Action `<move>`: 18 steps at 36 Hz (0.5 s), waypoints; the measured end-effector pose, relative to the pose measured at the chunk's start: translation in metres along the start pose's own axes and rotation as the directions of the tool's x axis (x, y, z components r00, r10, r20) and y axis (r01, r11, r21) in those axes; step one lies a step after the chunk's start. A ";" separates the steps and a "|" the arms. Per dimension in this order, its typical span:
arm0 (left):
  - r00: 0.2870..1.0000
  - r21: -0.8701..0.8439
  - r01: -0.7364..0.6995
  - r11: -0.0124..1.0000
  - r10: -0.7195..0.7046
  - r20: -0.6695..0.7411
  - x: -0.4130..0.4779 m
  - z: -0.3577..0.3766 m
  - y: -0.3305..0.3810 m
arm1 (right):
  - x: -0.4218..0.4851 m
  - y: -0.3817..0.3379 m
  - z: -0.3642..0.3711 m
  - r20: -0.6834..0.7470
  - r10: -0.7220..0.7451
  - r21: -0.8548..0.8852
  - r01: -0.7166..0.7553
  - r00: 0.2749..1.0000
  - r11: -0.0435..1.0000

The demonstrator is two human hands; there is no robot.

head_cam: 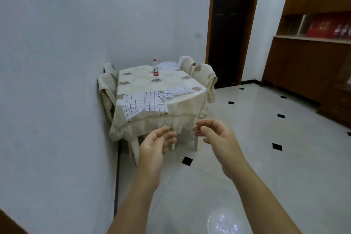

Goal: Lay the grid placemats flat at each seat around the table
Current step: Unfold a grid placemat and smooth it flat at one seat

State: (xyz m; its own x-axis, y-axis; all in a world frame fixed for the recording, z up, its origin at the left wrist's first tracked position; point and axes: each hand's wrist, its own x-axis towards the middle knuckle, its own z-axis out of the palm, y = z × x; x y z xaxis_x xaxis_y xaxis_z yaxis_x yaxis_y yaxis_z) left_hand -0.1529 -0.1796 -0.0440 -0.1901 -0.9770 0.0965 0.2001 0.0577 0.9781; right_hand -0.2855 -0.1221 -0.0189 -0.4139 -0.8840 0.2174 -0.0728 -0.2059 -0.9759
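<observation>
A table under a cream floral cloth stands against the left wall, some way ahead of me. Crumpled white placemats with a dark grid lie bunched along its near edge, one corner hanging over the side. A smaller folded grid cloth rests to their right. More white cloth lies at the far end. My left hand and my right hand are raised in front of me, short of the table, fingers apart and loosely curled, both empty.
A water bottle with a red cap stands mid-table. Covered chairs sit on the left and right sides. A dark doorway is behind, a wooden cabinet along the right wall. Tiled floor stretches to the right.
</observation>
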 end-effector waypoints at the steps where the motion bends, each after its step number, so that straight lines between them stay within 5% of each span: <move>1: 1.000 0.001 0.012 1.000 -0.012 -0.005 0.010 0.003 -0.004 | 0.009 0.008 0.001 0.001 0.015 0.005 -0.015 1.000 1.000; 18: 0.996 -0.050 0.067 0.996 -0.070 -0.053 0.261 0.030 -0.067 | 0.261 0.093 0.019 -0.015 0.072 0.036 -0.072 0.997 0.997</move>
State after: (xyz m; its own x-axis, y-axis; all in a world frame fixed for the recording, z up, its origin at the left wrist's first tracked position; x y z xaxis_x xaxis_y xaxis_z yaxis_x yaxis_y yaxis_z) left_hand -0.2446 -0.4325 -0.0784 -0.1528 -0.9881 0.0181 0.2346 -0.0185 0.9719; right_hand -0.3827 -0.3799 -0.0525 -0.4320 -0.8900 0.1458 -0.0099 -0.1570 -0.9876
